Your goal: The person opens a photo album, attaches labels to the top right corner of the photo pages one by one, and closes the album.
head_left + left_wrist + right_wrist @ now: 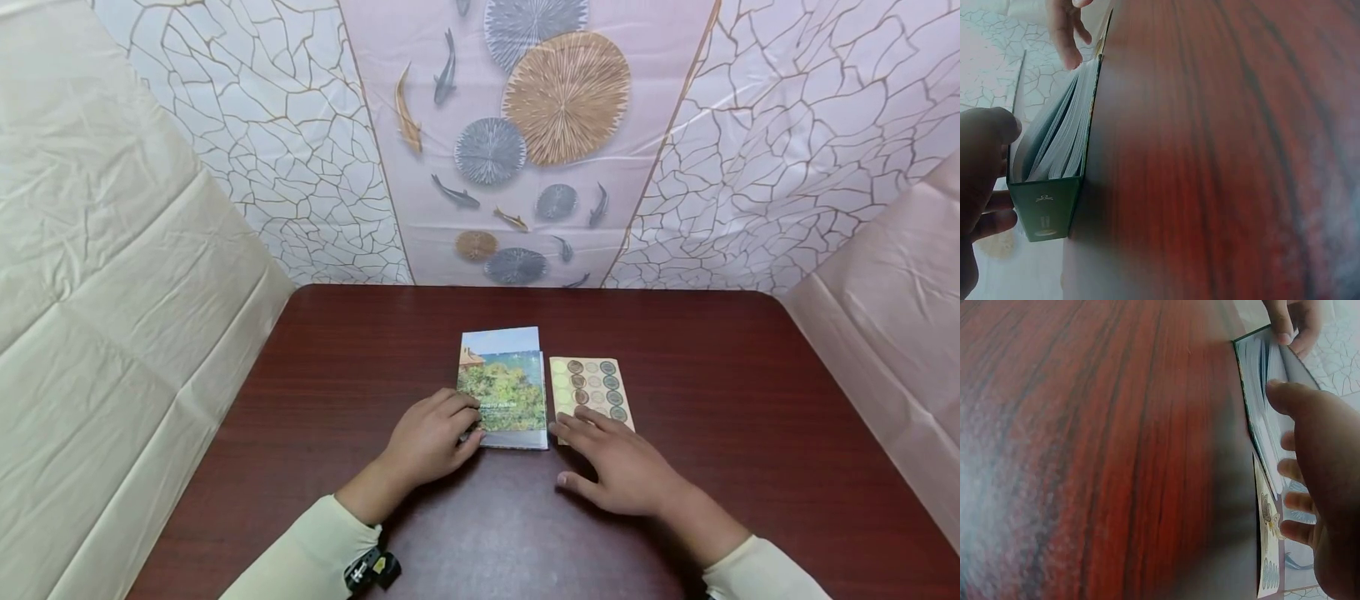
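A photo album (502,383) with a painted garden-and-sea cover lies on the table, its dark green spine (1044,212) facing left. My left hand (435,437) grips the cover at its lower left corner, fingers on top and thumb at the near edge. The cover stands slightly raised from the pages (1066,131), which fan a little apart. To the album's right is a cream sheet of round stickers (592,387). My right hand (626,467) is over that sheet's near end, fingers loosely extended and holding nothing. Whether its fingertips touch the sheet I cannot tell.
The dark red wooden table (360,350) has a glossy surface. Behind it hangs a patterned cloth (517,200) with fish and round leaf shapes. Plain cream cloth (112,275) closes the left side, and similar cloth (885,300) the right.
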Motion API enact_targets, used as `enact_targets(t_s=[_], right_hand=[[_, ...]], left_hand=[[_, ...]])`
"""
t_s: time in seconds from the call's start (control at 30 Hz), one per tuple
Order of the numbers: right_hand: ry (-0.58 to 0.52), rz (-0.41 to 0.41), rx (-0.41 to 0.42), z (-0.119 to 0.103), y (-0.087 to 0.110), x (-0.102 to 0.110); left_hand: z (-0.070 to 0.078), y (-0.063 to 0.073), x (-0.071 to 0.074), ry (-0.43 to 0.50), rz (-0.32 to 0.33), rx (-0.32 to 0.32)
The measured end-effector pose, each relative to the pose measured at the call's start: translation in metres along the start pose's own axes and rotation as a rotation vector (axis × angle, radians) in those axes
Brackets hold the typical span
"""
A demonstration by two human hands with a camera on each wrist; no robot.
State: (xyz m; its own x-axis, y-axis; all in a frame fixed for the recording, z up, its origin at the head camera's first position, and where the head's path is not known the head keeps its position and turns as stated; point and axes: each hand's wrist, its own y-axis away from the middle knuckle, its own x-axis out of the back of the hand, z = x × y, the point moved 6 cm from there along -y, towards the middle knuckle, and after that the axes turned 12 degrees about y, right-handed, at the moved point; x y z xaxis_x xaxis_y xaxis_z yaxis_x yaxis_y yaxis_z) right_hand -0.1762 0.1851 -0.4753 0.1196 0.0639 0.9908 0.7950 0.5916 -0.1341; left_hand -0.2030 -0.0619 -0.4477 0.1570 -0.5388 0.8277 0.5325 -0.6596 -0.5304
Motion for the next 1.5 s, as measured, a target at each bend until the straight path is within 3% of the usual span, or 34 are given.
enact_targets(t_s=[0.23,0.43,0.87,1.17,1.33,1.5], right_hand=[[0.033,-0.001,0.086,-0.006,0.002,-0.003],[0.026,-0.011,0.078,-0.006,0.003,-0.005],[0.032,-0.019,0.077,-0.007,0.003,-0.009],[0.026,0.001,0.088,-0.007,0.004,-0.008],[0.028,0.003,0.089,-0.007,0.005,-0.008],[0.018,0.003,0.088,-0.007,0.005,-0.007]], left_hand=[[0.0,0.002,0.003,0.043,0.042,0.011],[0.0,0.004,0.007,0.057,0.072,0.022],[-0.005,0.012,0.015,0.053,0.121,0.111],[-0.008,0.018,0.022,0.072,0.23,0.08],[-0.01,0.02,0.03,0.047,0.273,0.115],[-0.012,0.022,0.042,-0.045,0.333,0.156]])
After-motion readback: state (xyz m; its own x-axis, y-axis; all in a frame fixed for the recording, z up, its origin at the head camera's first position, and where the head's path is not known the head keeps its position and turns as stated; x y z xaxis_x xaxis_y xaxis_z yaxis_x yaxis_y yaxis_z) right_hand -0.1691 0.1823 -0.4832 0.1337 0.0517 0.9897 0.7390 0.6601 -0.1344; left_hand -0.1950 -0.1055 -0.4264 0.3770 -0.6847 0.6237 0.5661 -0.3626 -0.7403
